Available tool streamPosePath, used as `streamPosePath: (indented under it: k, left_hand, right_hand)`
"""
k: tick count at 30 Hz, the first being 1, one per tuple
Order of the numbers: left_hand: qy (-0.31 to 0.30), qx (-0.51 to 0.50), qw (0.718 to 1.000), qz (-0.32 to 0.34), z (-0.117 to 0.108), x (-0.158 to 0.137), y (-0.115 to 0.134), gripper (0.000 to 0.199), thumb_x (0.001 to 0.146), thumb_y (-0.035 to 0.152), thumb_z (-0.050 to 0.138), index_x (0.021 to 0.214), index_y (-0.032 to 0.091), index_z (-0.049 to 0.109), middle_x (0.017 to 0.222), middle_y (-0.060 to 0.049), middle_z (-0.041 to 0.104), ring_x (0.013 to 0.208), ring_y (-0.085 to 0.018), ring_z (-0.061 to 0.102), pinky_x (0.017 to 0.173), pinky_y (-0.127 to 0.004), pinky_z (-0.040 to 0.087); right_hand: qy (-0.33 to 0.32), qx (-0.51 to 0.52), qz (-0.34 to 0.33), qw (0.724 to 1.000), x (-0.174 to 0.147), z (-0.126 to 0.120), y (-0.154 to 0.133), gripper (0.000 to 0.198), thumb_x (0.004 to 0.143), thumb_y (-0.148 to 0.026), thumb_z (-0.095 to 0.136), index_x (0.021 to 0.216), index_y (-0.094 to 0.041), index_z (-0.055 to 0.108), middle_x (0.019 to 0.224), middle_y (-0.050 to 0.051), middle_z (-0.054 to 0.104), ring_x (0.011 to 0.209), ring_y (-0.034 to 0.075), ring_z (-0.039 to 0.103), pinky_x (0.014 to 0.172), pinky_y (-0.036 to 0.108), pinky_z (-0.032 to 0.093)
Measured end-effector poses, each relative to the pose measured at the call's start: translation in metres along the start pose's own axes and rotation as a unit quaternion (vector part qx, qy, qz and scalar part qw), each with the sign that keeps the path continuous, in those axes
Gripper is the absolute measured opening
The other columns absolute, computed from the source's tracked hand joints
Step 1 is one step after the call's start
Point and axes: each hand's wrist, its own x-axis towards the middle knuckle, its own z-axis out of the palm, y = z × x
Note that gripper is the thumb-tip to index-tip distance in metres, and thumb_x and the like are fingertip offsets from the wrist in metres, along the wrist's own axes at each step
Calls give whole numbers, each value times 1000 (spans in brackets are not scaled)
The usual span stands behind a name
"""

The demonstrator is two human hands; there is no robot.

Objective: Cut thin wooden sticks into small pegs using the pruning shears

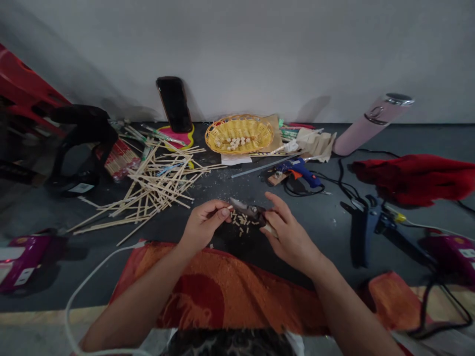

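Near the middle of the dark table, my right hand (pixel 284 230) is wrapped round a pair of cutters (pixel 254 212), whose metal blades point left toward my other hand. Thumb and fingers of my left hand (pixel 208 220) pinch a short piece of wooden stick (pixel 230 207), its pale end close to the blade tips. Several small cut stick pieces (pixel 243 222) lie scattered between and below the hands. Beyond them stands a yellow woven basket (pixel 213 138) with small pale clusters (pixel 239 143) in it.
A loose heap of wooden sticks (pixel 156 183) lies at left, near a phone (pixel 174 104) propped upright. To the right are a blue glue gun (pixel 302 170), a pink flask (pixel 367 126), a red cloth (pixel 415 178) and large blue-handled cutters (pixel 365 227). An orange cloth (pixel 252 287) covers the near edge.
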Motion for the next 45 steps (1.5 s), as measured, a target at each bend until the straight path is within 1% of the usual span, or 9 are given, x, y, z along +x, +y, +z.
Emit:
streamPosePath:
  k: [2, 5, 11, 18, 24, 31, 35, 42, 45]
  left_hand:
    - [9, -5, 1000, -4, -1, 0, -1, 20, 85, 35, 61, 87, 17, 68, 71, -2, 65, 69, -14, 59, 68, -24, 46]
    - [19, -11, 1000, -14, -1, 0, -3, 23, 84, 37, 62, 91, 16, 68, 70, -2, 66, 68, -14, 60, 66, -24, 46]
    - [7, 22, 1000, 10, -1, -1, -1, 20, 85, 35, 60, 80, 17, 67, 71, -2, 64, 70, -14, 58, 67, -24, 44]
    - [-8, 58, 998, 29, -1, 0, 0, 22, 86, 32, 59, 72, 17, 65, 69, -1, 62, 69, -13, 55, 67, -23, 41]
    - [-15, 57, 998, 30, -1, 0, 0, 21, 87, 31, 59, 72, 17, 65, 70, -1, 61, 69, -13, 54, 66, -23, 40]
    - [-29, 69, 997, 30, -2, 0, -1, 23, 88, 31, 58, 71, 16, 65, 70, -1, 61, 69, -12, 53, 66, -22, 39]
    - [-28, 73, 996, 31, -1, 0, -4, 24, 88, 31, 58, 71, 16, 64, 71, -1, 61, 69, -12, 53, 66, -22, 38]
    - [-29, 55, 998, 27, 0, -1, -3, 23, 87, 31, 59, 70, 16, 64, 68, 0, 59, 67, -11, 51, 64, -21, 37]
    - [-29, 48, 998, 29, 0, -1, 0, 24, 88, 30, 58, 69, 16, 63, 68, 1, 59, 67, -11, 52, 65, -21, 37]
  right_hand:
    - [-9, -42, -3, 999, -1, 1, -3, 21, 87, -15, 47, 108, -17, 51, 150, 19, 23, 123, 28, 45, 92, 45, 45]
    - [-2, -92, 6, 996, -2, 2, -5, 23, 86, -15, 47, 109, -17, 53, 151, 20, 23, 124, 30, 44, 91, 47, 43]
    - [12, -147, 32, 989, -2, 3, -5, 24, 87, -16, 49, 110, -19, 54, 148, 18, 29, 122, 30, 44, 95, 48, 37]
    - [24, -145, 26, 989, -2, 4, -4, 24, 87, -16, 50, 110, -19, 54, 146, 17, 31, 120, 29, 45, 95, 46, 39]
    - [9, -138, 13, 990, -2, 5, -3, 23, 87, -16, 49, 109, -18, 55, 144, 17, 35, 116, 29, 47, 93, 45, 42]
    - [-23, -133, -9, 991, 0, 5, 6, 12, 85, -15, 51, 95, -18, 57, 140, 14, 41, 118, 31, 46, 90, 46, 45]
    - [-30, -145, -10, 989, 0, 7, 7, 15, 85, -12, 52, 98, -17, 57, 139, 12, 45, 115, 30, 47, 89, 45, 45]
    - [-18, -163, -3, 987, 1, 14, 7, 14, 89, -25, 57, 101, -17, 56, 131, 11, 54, 103, 28, 52, 83, 42, 45]
    - [-14, -157, -3, 987, 1, 17, 7, 14, 89, -24, 57, 100, -16, 56, 127, 11, 56, 102, 27, 53, 84, 41, 45]
